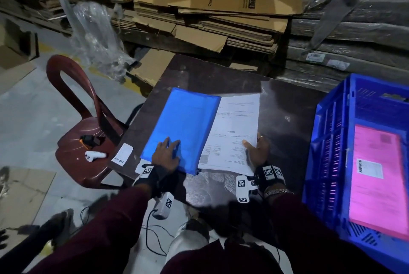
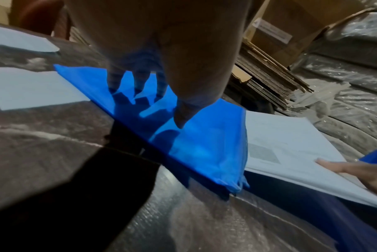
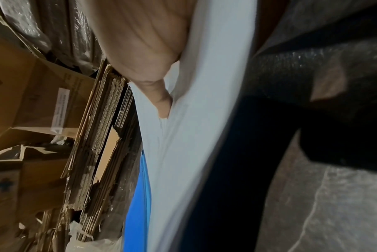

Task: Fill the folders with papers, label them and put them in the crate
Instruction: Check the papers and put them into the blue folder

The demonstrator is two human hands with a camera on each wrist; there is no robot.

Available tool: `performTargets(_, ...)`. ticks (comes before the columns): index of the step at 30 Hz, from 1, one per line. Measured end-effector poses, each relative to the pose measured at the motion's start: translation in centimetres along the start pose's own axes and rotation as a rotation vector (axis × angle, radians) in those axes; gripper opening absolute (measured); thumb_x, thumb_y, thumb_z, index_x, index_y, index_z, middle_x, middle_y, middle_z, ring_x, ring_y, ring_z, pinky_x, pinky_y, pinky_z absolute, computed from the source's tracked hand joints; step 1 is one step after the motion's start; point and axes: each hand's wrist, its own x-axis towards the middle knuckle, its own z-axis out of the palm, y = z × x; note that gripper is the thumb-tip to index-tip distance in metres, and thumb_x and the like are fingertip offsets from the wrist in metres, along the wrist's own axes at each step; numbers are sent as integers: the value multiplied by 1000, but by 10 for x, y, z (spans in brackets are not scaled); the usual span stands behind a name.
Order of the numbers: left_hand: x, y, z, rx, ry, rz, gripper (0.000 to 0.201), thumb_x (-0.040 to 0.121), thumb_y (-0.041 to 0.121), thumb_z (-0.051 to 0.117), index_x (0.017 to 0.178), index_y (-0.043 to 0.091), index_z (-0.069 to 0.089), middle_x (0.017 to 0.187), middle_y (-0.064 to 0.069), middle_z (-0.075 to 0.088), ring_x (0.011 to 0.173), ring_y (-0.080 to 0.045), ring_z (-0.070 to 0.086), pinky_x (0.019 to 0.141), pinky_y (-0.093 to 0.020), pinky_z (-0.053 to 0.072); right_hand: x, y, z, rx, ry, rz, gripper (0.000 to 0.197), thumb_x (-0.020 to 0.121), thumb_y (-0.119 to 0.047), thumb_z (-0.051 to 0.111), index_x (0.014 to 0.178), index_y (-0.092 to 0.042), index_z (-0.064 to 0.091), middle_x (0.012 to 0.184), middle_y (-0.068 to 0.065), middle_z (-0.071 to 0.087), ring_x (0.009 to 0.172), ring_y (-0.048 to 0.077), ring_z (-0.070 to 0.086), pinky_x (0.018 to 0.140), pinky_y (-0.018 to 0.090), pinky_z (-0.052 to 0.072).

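Note:
A blue folder (image 1: 183, 127) lies on the dark table (image 1: 285, 105). My left hand (image 1: 166, 152) presses flat on its near end, fingertips (image 2: 181, 119) straight on the blue folder (image 2: 204, 136). A stack of white printed papers (image 1: 234, 132) sticks out of the folder's right side. My right hand (image 1: 256, 152) pinches the papers' near right corner, thumb on top; in the right wrist view the thumb (image 3: 161, 102) digs into the paper stack (image 3: 194, 136), fingers hidden beneath. A blue crate (image 1: 332, 141) stands at right with a labelled pink folder (image 1: 376, 180) inside.
White barcode labels (image 1: 122, 154) lie at the table's left edge. A maroon plastic chair (image 1: 73, 123) on the left holds a white device (image 1: 95, 155) and a black one. Flattened cardboard (image 1: 210, 8) and wrapped bundles are stacked behind the table.

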Motion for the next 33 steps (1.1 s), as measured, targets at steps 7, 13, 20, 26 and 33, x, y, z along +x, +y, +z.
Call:
performTargets(7,1,-3,-11,4,-59,34,69,70,39,55,138,29,53,147,-13,41,127,-35,46,97,-46,48,-3,27,14,56,41,54,44,76,-11,67,120,-8,63,113,15,71,104,41,67,87,65,52)
performTargets(13,4,-5,-17,54,-54,36,64,75,27,70,137,30,53,149,-6,41,123,-31,53,99,-38,44,-27,2,39,69,33,110,37,85,-1,63,122,-6,60,113,15,71,104,38,67,89,57,55)
performTargets(20,27,-17,-43,38,17,45,71,69,20,79,135,15,52,137,-20,46,109,-43,59,88,-46,49,-27,-3,64,6,5,155,32,89,5,62,120,-1,58,111,17,71,101,36,68,87,51,57)
performTargets(26,55,-47,-41,135,9,23,105,65,69,70,152,30,28,148,-31,31,131,-48,38,107,-54,30,-24,-6,92,-84,-59,102,45,87,0,64,130,-5,53,115,16,69,103,32,68,86,51,57)
performTargets(33,55,-35,-49,-8,-41,11,97,63,59,68,150,32,33,145,-27,35,131,-42,39,111,-46,31,-26,-7,126,-150,-61,67,52,85,-4,65,133,-8,47,121,9,66,103,23,66,86,41,57)
